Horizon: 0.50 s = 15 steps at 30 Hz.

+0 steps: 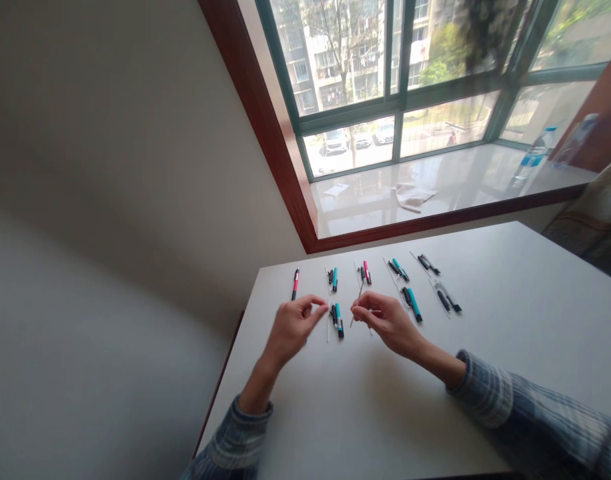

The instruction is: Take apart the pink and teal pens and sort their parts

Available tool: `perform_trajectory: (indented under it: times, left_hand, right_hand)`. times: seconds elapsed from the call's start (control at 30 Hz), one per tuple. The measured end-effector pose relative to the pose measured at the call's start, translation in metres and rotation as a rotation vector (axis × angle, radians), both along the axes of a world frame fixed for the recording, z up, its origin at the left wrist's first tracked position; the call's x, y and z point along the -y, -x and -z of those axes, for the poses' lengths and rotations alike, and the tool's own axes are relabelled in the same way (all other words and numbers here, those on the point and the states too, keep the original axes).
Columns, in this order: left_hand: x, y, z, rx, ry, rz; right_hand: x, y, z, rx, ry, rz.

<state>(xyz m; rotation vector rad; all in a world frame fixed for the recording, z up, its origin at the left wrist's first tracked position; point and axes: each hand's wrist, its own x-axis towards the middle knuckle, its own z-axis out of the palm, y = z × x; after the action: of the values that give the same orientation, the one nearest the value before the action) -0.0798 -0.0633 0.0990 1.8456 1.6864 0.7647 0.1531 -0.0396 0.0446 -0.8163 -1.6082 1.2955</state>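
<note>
Head view: the right hand (388, 325) pinched a thin pen refill (359, 303) above the white tabletop (485, 400); the left hand (291, 328) held its fingertips pressed together, contents indeterminate, just beside a disassembled teal pen (338, 320).

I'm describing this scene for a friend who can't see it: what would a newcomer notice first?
First come two bare hands over a white table: the right hand pinches a thin rod, and the left hand is beside a teal pen. Neat rows of pen parts surround them. Beyond, a large red-framed window shows parked cars.
</note>
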Motion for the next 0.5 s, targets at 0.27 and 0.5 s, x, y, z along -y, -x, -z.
perform_trajectory:
  times: [0.27,0.5]
  left_hand:
    - [-0.009,0.055,0.010,-0.280,0.040,-0.177]
    - [-0.007,0.050,0.010,-0.407,0.132,-0.152]
  right_hand:
    - [-0.001,-0.002,0.005,0.054,-0.035,0.025]
    - [0.000,-0.002,0.001,0.076,-0.031,0.015]
